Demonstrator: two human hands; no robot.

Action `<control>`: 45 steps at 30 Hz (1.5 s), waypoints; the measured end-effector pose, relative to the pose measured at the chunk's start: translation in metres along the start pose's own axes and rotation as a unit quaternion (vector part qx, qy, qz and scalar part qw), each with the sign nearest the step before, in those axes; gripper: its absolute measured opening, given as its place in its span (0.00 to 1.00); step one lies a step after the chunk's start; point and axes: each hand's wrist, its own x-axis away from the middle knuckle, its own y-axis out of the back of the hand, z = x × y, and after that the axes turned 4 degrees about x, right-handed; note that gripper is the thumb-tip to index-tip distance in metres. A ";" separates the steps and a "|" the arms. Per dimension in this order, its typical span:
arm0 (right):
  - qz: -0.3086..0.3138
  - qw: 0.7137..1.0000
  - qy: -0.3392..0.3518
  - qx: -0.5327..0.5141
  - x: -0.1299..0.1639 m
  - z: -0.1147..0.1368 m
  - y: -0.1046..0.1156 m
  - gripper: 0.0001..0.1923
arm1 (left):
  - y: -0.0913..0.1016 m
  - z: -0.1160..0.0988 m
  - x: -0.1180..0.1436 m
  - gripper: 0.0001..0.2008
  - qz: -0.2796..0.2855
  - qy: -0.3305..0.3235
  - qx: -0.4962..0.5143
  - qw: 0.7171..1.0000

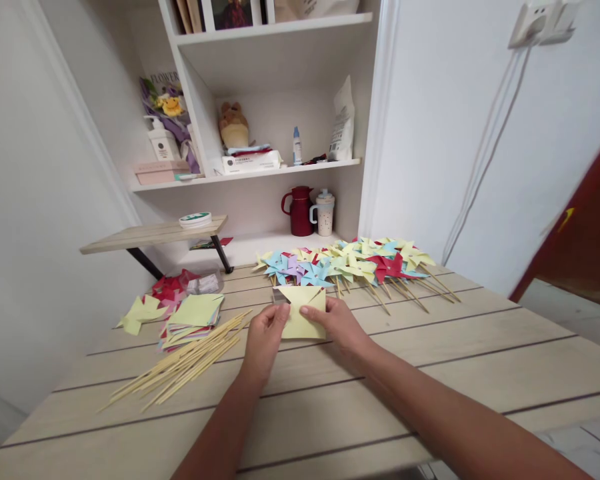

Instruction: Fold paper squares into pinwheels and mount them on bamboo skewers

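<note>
Your left hand (263,333) and right hand (337,321) each pinch the yellow paper square (300,313) on the table (430,360). Skewers (190,363) lie at nine o'clock, finished pinwheels (350,265) at twelve.

yellow paper square (300,319), partly folded, held flat

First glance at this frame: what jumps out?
Both hands, left hand and right hand, press a yellow paper square with folded-in corners at the middle of the wooden table. Just behind it lies a colourful row of finished paper pinwheels on sticks. To the left sit a heap of bare wooden sticks and a stack of paper squares.
</note>
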 end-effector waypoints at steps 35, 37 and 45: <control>0.044 0.999 -0.014 -0.025 -0.001 -0.005 0.002 0.20 | -0.002 0.011 -0.002 0.18 0.005 -0.047 -0.118 0.992; 0.049 0.998 -0.011 -0.025 -0.001 -0.005 0.002 0.20 | -0.003 0.011 -0.002 0.18 0.006 -0.044 -0.116 0.992; 0.035 0.998 -0.026 -0.037 -0.001 -0.005 0.002 0.22 | -0.006 0.000 0.004 0.26 0.021 -0.032 -0.082 0.996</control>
